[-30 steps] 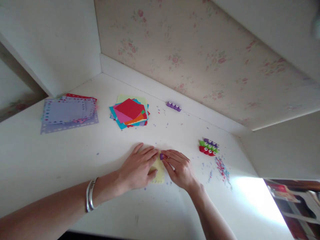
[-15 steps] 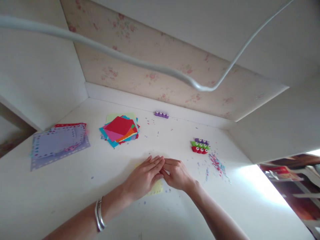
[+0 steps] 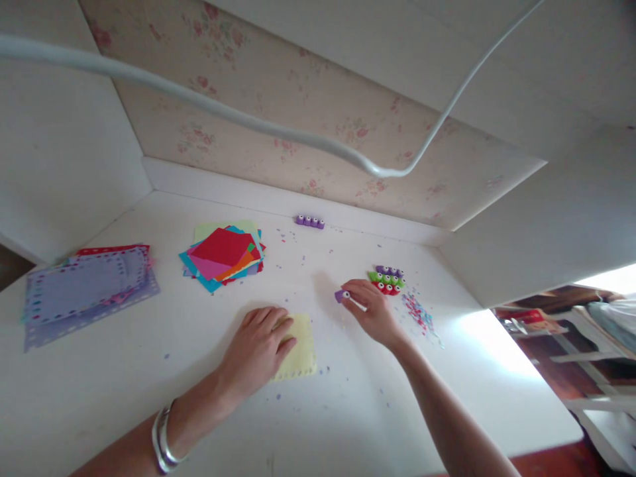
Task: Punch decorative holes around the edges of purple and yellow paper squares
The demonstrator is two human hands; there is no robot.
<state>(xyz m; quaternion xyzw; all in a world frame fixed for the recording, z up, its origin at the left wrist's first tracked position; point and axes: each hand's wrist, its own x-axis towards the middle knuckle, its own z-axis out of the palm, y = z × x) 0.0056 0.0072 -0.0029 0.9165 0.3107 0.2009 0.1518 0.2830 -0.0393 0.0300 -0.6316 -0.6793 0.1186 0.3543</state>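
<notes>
My left hand (image 3: 256,351) lies flat on a pale yellow sheet of paper (image 3: 302,351), covering its left part with the fingers stretched out. Small marks or holes run along the sheet's lower edge. To the right of the sheet, my right hand (image 3: 371,311) is raised a little over the table. Its thumb and fingers pinch a small purple craft punch (image 3: 340,296) with a white round spot. Close behind that hand sits a cluster of similar purple, green and red punches (image 3: 388,281).
A mixed stack of coloured paper (image 3: 221,255) lies behind my left hand. Purple sheets with holed edges (image 3: 84,295) are at the far left. A row of purple punches (image 3: 310,222) stands by the wall. Paper bits (image 3: 418,311) are heaped at the right. A pale cable (image 3: 238,116) crosses above.
My right hand has lifted off the yellow sheet and moved right with the purple punch. My left hand has slid left, uncovering more of the sheet. The view has shifted.
</notes>
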